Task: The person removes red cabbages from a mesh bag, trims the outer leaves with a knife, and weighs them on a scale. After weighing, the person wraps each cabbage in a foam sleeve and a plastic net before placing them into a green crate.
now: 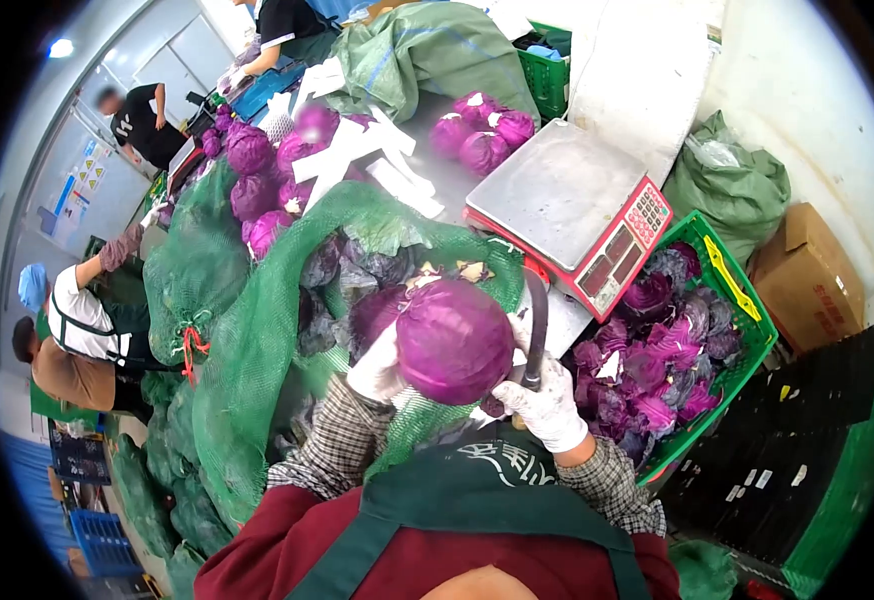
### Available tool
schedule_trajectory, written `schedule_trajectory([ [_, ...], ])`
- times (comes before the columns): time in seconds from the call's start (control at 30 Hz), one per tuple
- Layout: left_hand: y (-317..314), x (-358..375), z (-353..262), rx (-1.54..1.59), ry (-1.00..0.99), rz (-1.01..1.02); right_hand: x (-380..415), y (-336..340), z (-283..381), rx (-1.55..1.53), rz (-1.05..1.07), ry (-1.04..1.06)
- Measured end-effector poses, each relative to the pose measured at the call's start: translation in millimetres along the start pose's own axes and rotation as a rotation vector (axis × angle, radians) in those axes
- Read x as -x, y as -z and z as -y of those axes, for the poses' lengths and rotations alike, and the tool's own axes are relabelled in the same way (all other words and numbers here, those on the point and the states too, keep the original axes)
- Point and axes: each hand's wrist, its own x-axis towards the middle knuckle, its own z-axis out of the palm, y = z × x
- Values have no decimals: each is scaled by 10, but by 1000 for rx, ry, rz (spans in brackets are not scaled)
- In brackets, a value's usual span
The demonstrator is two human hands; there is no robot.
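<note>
A large red cabbage (455, 340) is held up in front of my chest. My left hand (377, 368), in a white glove, is wrapped round its left side. Gloved in white too, my right hand (549, 408) grips a curved knife (536, 335) at the cabbage's right side. The dark blade points away from me, and most of the handle is hidden in the hand. Beneath and beyond the cabbage lies an open green mesh sack (287, 290) with dark-leaved cabbages (322, 262) inside.
A red weighing scale (567, 190) stands beyond my right hand. To the right, a green crate (752, 375) holds purple leaves. Trimmed cabbages (250, 150) and white foam strips (347, 150) lie farther back. Several people work at the left, one in a black shirt (147, 125).
</note>
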Motion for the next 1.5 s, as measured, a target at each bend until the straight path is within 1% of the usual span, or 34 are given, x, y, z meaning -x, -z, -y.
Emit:
schedule_trajectory([
  [0.07, -87, -4, -120, -35, -40, 89, 2, 40, -48, 366, -98, 287],
  [0.1, 2, -7, -73, 182, 0, 372, -33, 41, -37, 366, -73, 326],
  [0.13, -28, -23, 73, 223, -47, 309, -55, 10, -28, 337, -61, 342],
  [0.2, 86, -86, 267, 475, 12, 182, -72, -86, -61, 217, -77, 323],
  [0.23, 60, -105, 357, 435, -58, 112, -81, -138, -88, 154, -101, 322],
  [0.33, 15, -29, 378, 278, -38, -36, -46, -102, -45, 282, -85, 259],
  [0.37, 191, -72, 435, 442, -82, 202, -43, -88, -2, 377, -148, 333],
  [0.43, 480, -87, 427, 484, -28, 135, -37, -48, -6, 339, -187, 273],
  [0.47, 587, -76, 419, 506, 3, 100, -29, -11, 58, 258, -177, 102],
  [0.5, 647, -82, 428, 528, 35, 65, -27, 28, 48, 210, -200, 68],
  [0.53, 668, -105, 440, 507, 59, 203, -88, 51, 58, 262, -303, 132],
  [0.6, 689, -115, 447, 430, 84, 400, -123, 158, 162, 94, -411, -67],
  [0.63, 685, -112, 446, 376, 83, 463, -145, 285, 47, 317, -380, -10],
  [0.67, 606, -123, 438, 297, 66, 455, -156, 339, -91, 536, -396, 203],
  [0.73, 382, -171, 406, 142, 35, 443, -177, 326, -215, 551, -422, 141],
  [0.77, 244, -176, 350, 149, -5, 518, -162, 294, -238, 485, -416, 39],
  [0.8, 152, -180, 325, 64, 5, 508, -140, 261, -274, 418, -411, -63],
  [0.87, 144, -204, 338, 40, 43, 580, -130, 254, -521, 551, -412, 30],
  [0.93, 344, -220, 496, 76, 82, 535, -169, 220, -598, 688, -436, 209],
  [0.97, 369, -216, 528, 93, 100, 511, -201, 211, -440, 635, -337, 34],
  [1.0, 341, -257, 600, 298, 154, 663, -252, 178, -458, 609, -357, 64],
  [1.03, 195, -349, 671, 503, 202, 813, -284, 177, -551, 605, -341, 13],
  [1.1, 72, -430, 795, 797, 142, 1181, -372, 251, -561, 712, -348, -12],
  [1.13, 62, -388, 708, 714, 25, 1146, -319, 340, -624, 747, -406, 74],
  [1.17, 51, -345, 622, 629, -86, 1103, -229, 426, -656, 731, -382, 36],
  [1.23, 187, -290, 558, 553, -137, 850, -52, 569, -483, 621, -242, -94],
  [1.27, 277, -181, 453, 360, -192, 577, 3, 633, -398, 747, -224, -64],
  [1.3, 357, -75, 339, 149, -188, 311, 18, 654, -463, 803, -305, -10],
  [1.33, 252, -24, 178, -210, -233, 2, -1, 663, -483, 860, -397, 43],
  [1.37, 333, -97, 286, -424, -302, -181, -2, 627, -487, 693, -418, -9],
  [1.4, 304, -132, 386, -666, -388, -333, -7, 571, -468, 712, -355, 24],
  [1.43, 287, -165, 519, -892, -481, -447, -20, 440, -432, 339, -274, -128],
  [1.47, 291, -194, 657, -1119, -577, -557, -19, 283, -559, 146, -203, -178],
  [1.5, 314, -215, 774, -1227, -714, -530, -16, 127, -689, -42, -144, -242],
])
